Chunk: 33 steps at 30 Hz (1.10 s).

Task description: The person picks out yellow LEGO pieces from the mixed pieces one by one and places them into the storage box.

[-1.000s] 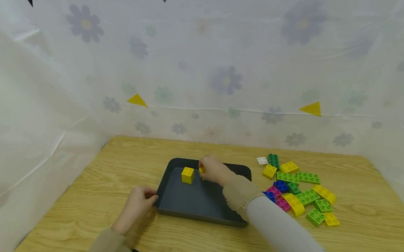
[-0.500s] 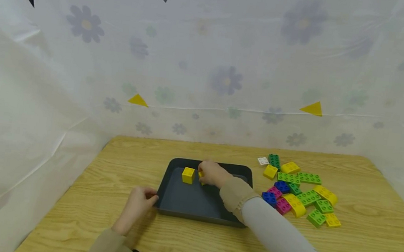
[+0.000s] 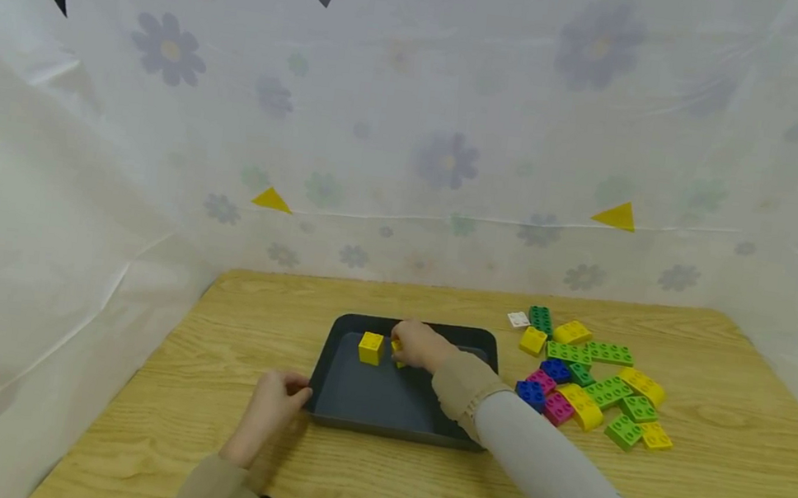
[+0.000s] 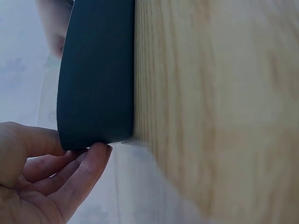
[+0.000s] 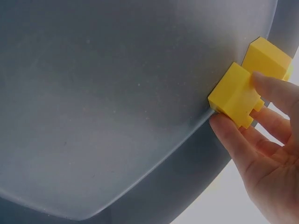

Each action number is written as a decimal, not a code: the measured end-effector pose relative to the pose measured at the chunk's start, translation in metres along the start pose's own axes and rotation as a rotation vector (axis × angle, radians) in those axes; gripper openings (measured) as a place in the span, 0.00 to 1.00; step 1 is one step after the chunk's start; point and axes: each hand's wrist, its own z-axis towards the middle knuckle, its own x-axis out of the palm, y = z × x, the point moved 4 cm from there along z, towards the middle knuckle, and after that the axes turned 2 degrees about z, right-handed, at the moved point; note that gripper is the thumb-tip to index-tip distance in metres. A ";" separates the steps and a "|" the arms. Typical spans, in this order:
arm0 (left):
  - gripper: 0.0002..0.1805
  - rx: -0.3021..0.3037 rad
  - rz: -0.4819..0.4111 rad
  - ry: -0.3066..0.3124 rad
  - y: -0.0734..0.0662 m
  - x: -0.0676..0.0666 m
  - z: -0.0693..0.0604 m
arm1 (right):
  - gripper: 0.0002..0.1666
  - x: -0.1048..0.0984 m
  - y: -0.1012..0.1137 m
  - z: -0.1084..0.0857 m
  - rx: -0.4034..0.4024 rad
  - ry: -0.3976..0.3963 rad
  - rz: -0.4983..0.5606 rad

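Yellow blocks [image 3: 371, 349] — two | in one tray [image 3: 380, 400] | right fingers [image 5: 232, 140] pinch one

Flowered sheeting [image 3: 382, 139] hangs behind a wooden table [image 3: 371, 474].

The tray [image 3: 381, 396] is dark grey and rectangular, with rounded corners and low walls, and lies flat on the bench [image 3: 349, 475]. The left hand [image 3: 272, 401] grips its near left corner, thumb at the rim and fingers below.

The held block [image 5: 233, 93] is small, plain yellow and studded. The right hand [image 3: 423, 345] pinches it between thumb and finger inside the tray, towards the far wall, its studs facing the palm; part of it is hidden by the fingers.

The other block [image 3: 371, 350], also yellow, stands upright, studs up, in the tray's far left part, near the held one but apart.
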 end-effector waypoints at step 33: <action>0.09 -0.010 -0.006 0.011 -0.002 0.000 0.000 | 0.36 -0.072 -0.055 -0.031 -0.082 -0.449 -0.083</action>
